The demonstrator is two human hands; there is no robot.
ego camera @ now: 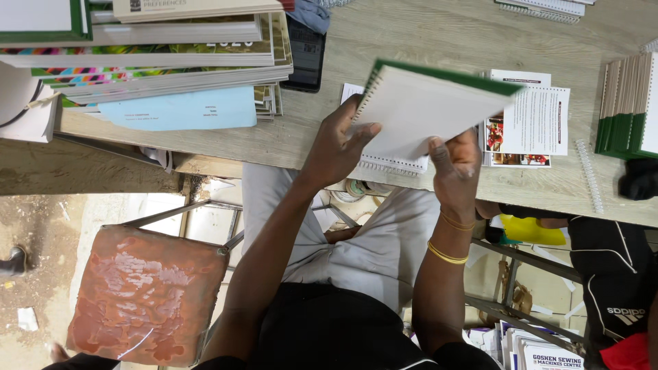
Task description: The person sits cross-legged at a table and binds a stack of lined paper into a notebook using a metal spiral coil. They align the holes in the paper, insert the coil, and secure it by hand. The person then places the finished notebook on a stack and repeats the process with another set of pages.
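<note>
Both hands grip the spiral notebook (428, 109) above the table (425, 41): left hand (336, 147) fingers closed at its spiral edge, right hand (456, 164) fingers pinching its near edge. Long axis runs left-right.

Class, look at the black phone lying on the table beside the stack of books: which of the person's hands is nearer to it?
Left. The left hand grips the notebook just right of the black phone; the right hand holds the notebook's far side, farther away.

Both forearms reach up from the bottom of the frame toward its centre. The left hand (337, 144) grips with thumb extended; the right hand (454, 168), wrist bangled, pinches with fingers curled.
</note>
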